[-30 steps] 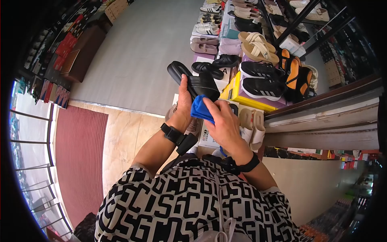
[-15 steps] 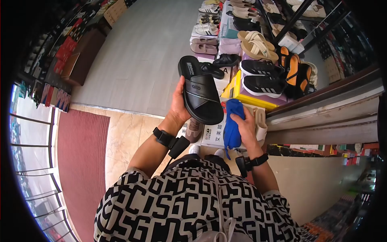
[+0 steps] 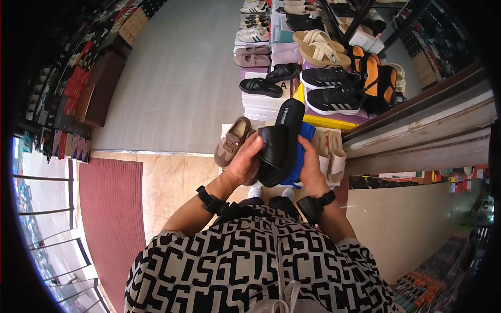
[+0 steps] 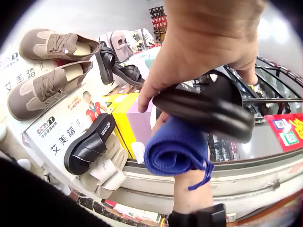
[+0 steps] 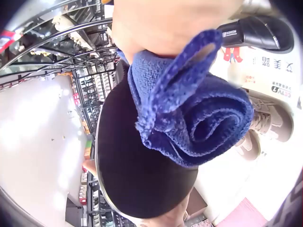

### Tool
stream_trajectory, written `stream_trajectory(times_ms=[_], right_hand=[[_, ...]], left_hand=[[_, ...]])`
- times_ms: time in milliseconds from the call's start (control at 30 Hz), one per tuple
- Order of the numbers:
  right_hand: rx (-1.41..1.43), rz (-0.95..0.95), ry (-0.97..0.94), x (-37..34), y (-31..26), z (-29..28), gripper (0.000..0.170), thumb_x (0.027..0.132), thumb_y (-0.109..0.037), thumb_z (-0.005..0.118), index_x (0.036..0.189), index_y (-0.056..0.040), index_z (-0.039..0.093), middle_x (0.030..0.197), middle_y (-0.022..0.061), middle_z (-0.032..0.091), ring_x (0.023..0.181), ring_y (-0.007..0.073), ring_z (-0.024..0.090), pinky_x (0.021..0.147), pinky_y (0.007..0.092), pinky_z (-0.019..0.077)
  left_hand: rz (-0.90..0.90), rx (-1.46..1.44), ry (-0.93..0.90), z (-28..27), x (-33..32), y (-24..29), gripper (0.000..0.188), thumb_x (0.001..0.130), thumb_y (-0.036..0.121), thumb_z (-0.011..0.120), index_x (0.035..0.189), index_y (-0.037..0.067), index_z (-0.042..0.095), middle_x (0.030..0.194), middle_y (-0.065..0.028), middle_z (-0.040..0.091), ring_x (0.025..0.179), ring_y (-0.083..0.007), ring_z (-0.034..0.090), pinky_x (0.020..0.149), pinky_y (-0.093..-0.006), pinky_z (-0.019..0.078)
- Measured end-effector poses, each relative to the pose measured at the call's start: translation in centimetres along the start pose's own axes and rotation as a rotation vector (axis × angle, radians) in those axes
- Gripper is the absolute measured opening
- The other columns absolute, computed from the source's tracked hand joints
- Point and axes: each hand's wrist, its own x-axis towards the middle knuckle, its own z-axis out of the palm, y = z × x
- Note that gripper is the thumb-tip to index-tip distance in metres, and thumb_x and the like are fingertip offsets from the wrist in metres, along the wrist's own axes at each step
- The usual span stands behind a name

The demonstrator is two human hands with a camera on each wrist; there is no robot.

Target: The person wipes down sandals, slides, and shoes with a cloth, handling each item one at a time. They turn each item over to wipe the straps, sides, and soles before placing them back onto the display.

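Observation:
Between both hands is a black slide sandal (image 3: 282, 141), its footbed and wide strap showing in the head view. My left hand (image 3: 245, 160) grips it from the left side, by the strap. A rolled blue cloth (image 3: 308, 133) is held by my right hand (image 3: 313, 169) behind the sandal's right side. From the right wrist, the cloth (image 5: 203, 113) overlaps the dark sole (image 5: 137, 165), and a loop sticks out of its roll. Another black slide (image 4: 90, 146) lies on a white shoe box in the left wrist view.
Brown lace-up shoes (image 3: 229, 143) and cream slides (image 3: 331, 154) sit on boxes close below my hands. Black sneakers (image 3: 334, 91) stand on a yellow box beyond. Rows of shoes run along the right; a metal sill (image 3: 417, 138) borders them. A red mat (image 3: 112, 224) covers floor at left.
The cloth came off the sandal's toe, moved right, and is now behind the sole. The sandal has turned, toe toward me, and both hands have come together around it.

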Motion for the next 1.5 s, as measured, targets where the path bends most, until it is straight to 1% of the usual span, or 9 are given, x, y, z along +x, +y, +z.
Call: stream_trajectory(times_ms=[133,233,300,500,833,900,1100,1300,1500], right_hand=[[-0.211,-0.307,0.090,-1.7,0.3,3.6,0.034,0.084,-0.011,0.066,0.117,-0.0076,0.057,0.109,0.0030,0.062,0.097,0.0151,0.059,0.088,0.0304,0.0466],[-0.509,-0.385,0.056,-1.9,-2.3,4.3,0.035,0.086,-0.012,0.063,0.120,-0.0060,0.055,0.107,0.0028,0.061,0.096,0.0146,0.057,0.087,0.0291,0.0455],[-0.680,-0.678,0.173,-0.4,-4.5,4.0,0.039,0.087,-0.013,0.064,0.122,-0.0011,0.053,0.108,0.0050,0.061,0.094,0.0137,0.057,0.085,0.0262,0.0455],[-0.833,-0.906,0.187,2.9,-7.1,4.4,0.043,0.088,-0.010,0.063,0.126,0.0007,0.049,0.109,0.0053,0.060,0.098,0.0131,0.056,0.090,0.0269,0.0432],[-1.530,-1.141,-0.211,-3.8,-1.6,7.6,0.068,0.064,-0.001,0.072,0.128,-0.0096,0.050,0.103,0.0143,0.054,0.092,0.0337,0.057,0.079,0.0412,0.0491],[-1.592,-1.096,-0.327,-5.7,-0.9,7.9,0.073,0.061,-0.004,0.075,0.129,-0.0111,0.049,0.104,0.0136,0.053,0.090,0.0328,0.057,0.077,0.0404,0.0498],[-1.567,-0.949,-0.697,-7.5,1.1,7.2,0.071,0.060,-0.003,0.074,0.127,-0.0148,0.053,0.103,0.0108,0.056,0.088,0.0297,0.059,0.075,0.0386,0.0509],[-0.831,-0.739,-0.128,-5.3,0.0,6.4,0.053,0.079,-0.016,0.066,0.126,0.0021,0.049,0.113,0.0145,0.059,0.099,0.0256,0.060,0.088,0.0337,0.0458],[-0.807,-0.353,-0.078,-6.0,-3.5,5.0,0.047,0.072,-0.022,0.060,0.111,0.0033,0.056,0.097,0.0140,0.063,0.088,0.0184,0.058,0.078,0.0292,0.0465]], left_hand=[[-0.107,-0.092,0.249,0.3,1.1,-0.2,0.066,0.085,0.042,0.065,0.133,0.003,0.041,0.122,-0.0119,0.055,0.112,-0.0227,0.054,0.095,-0.0395,0.0456],[-0.309,-0.628,0.032,-1.9,1.4,0.5,0.063,0.085,0.036,0.059,0.137,0.006,0.039,0.135,-0.0210,0.044,0.124,-0.0363,0.045,0.091,-0.0548,0.0483],[-0.314,-0.777,-0.090,-2.3,1.0,0.2,0.067,0.084,0.039,0.059,0.140,0.008,0.038,0.138,-0.0220,0.042,0.125,-0.0442,0.041,0.092,-0.0593,0.0450],[-0.325,-0.834,-0.333,-1.0,0.2,0.0,0.066,0.083,0.038,0.056,0.141,0.013,0.038,0.138,-0.0204,0.044,0.125,-0.0448,0.042,0.099,-0.0645,0.0341],[-0.221,-0.834,-0.098,-3.0,2.5,0.2,0.055,0.085,0.039,0.053,0.127,0.004,0.052,0.121,-0.0180,0.059,0.111,-0.0347,0.057,0.100,-0.0533,0.0404],[-0.209,-0.767,0.057,-3.7,3.1,-0.4,0.048,0.085,0.040,0.053,0.117,0.004,0.060,0.110,-0.0145,0.065,0.100,-0.0300,0.062,0.097,-0.0421,0.0455],[-0.262,-0.495,0.049,-2.0,2.5,-0.3,0.069,0.085,0.053,0.048,0.134,0.005,0.045,0.122,-0.0175,0.057,0.108,-0.0332,0.057,0.096,-0.0439,0.0454],[-0.221,-0.245,0.081,-5.7,3.4,-2.5,0.058,0.088,0.049,0.049,0.125,0.004,0.053,0.120,-0.0137,0.060,0.109,-0.0286,0.059,0.099,-0.0425,0.0440],[-0.049,-0.112,-0.017,-6.8,4.8,-3.4,0.059,0.090,0.047,0.052,0.131,0.005,0.046,0.126,-0.0110,0.054,0.117,-0.0246,0.051,0.103,-0.0403,0.0366]])
